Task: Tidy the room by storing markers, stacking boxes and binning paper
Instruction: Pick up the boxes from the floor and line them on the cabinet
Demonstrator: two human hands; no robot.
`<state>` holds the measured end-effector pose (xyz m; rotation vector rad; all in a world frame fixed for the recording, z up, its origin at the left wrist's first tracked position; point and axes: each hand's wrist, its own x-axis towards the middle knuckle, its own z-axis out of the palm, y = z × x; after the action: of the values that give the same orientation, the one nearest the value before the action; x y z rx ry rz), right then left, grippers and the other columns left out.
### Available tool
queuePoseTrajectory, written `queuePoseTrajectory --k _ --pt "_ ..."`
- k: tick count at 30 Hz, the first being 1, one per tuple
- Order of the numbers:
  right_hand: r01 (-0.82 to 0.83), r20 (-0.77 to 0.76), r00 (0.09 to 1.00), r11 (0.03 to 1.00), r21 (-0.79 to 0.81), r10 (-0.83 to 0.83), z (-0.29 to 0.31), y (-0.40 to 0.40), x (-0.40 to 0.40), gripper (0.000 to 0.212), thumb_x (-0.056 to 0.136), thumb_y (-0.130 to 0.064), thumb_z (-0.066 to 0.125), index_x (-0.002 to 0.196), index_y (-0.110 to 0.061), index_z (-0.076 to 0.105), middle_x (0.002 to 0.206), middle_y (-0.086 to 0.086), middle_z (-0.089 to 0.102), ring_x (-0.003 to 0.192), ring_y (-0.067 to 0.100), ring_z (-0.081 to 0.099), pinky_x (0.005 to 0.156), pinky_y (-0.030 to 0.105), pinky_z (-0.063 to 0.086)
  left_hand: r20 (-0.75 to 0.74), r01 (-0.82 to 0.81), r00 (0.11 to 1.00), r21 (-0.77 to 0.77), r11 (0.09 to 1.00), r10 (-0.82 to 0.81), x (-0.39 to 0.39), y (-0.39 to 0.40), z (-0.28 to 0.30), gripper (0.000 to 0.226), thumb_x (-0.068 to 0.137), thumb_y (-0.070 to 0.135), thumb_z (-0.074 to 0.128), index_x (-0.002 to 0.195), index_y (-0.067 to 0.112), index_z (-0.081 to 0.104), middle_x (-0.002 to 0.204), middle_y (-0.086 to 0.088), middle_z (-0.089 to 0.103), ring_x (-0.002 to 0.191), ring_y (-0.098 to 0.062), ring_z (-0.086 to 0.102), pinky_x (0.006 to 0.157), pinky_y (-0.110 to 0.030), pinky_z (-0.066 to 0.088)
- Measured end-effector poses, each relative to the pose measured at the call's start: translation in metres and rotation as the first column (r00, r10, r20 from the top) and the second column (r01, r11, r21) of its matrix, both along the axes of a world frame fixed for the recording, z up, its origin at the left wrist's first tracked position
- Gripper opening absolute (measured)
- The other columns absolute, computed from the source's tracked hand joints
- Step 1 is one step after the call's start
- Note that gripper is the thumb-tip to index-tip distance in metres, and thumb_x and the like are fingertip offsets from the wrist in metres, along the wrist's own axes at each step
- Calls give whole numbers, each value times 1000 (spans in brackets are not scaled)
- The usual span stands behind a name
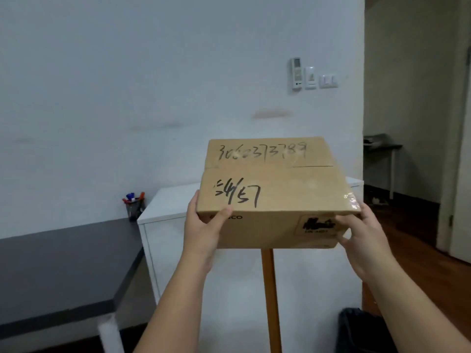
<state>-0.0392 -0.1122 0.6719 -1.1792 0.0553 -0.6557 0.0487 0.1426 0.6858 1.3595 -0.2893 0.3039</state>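
A brown cardboard box with black handwritten numbers on its taped top is held up in the air in front of me. My left hand grips its near left corner, thumb on top. My right hand holds the near right corner from the side and below. Below and behind the box stands a white cabinet. A dark mesh pen cup with red and blue markers sits at the back corner of the dark table. A black bin stands on the floor at lower right.
A wooden post runs vertically below the box in front of the white cabinet. A white wall with switches is behind. At right, an open doorway leads to another room with a small table and wooden floor.
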Motion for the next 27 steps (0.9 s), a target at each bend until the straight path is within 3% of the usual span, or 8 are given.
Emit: queuePoseTrajectory --k 3,7,10,13,16,19,21,27 --pt "-79 -51 996 990 -116 74 11 22 30 57 92 2 46 134 -36 50 113 -4 66 108 13 57 81 35 49 4 -97 995 63 993 97 21 27 10 98 56 46 86 140 46 36 130 19 56 121 -14 55 99 -50 49" --pt "-83 -114 992 961 -264 54 18 37 54 61 92 6 40 104 -52 59 89 -19 70 95 8 60 75 32 51 20 -196 981 135 971 195 54 46 11 104 52 50 83 142 51 29 140 17 47 129 -13 49 104 -49 46" --pt "-56 -101 995 946 -318 25 18 45 67 58 96 -1 39 124 -50 54 85 -25 69 93 6 62 81 37 56 114 -302 951 156 941 286 67 40 10 106 72 32 80 152 43 11 158 14 20 143 -9 29 115 -43 34" --pt "-36 -71 997 943 -330 13 19 50 81 56 98 -6 42 141 -43 43 85 -32 69 87 -2 66 82 33 54 209 -353 928 220 910 309 82 27 6 107 84 23 74 155 35 -5 160 22 -11 146 2 6 120 -32 18" --pt "-47 -61 998 945 -325 29 23 52 89 62 95 -6 46 145 -43 37 111 -17 68 94 -2 67 78 28 53 262 -391 910 278 877 323 97 22 3 110 84 37 72 153 35 -14 152 30 -29 148 -3 -12 123 -43 10" --pt "-22 -44 999 943 -332 8 22 53 100 66 92 -8 48 142 -50 35 131 -6 57 119 11 55 79 30 52 264 -385 914 334 860 307 108 17 3 107 89 40 67 152 31 -19 153 19 -37 147 -10 -24 123 -43 -1" --pt "0 -10 1000 940 -343 -3 21 57 109 65 94 -8 46 140 -53 37 137 -10 52 125 11 50 75 29 52 277 -346 928 402 848 247 112 12 1 103 91 40 63 152 27 -20 155 11 -37 146 -11 -26 123 -43 -5" --pt "-54 100 990 913 -404 103 21 88 135 55 96 -6 45 134 -45 51 142 -26 41 124 -5 47 74 25 54 270 -178 962 501 847 42 116 -14 -27 97 88 59 56 149 41 -17 157 19 -30 149 -6 -15 123 -48 9"
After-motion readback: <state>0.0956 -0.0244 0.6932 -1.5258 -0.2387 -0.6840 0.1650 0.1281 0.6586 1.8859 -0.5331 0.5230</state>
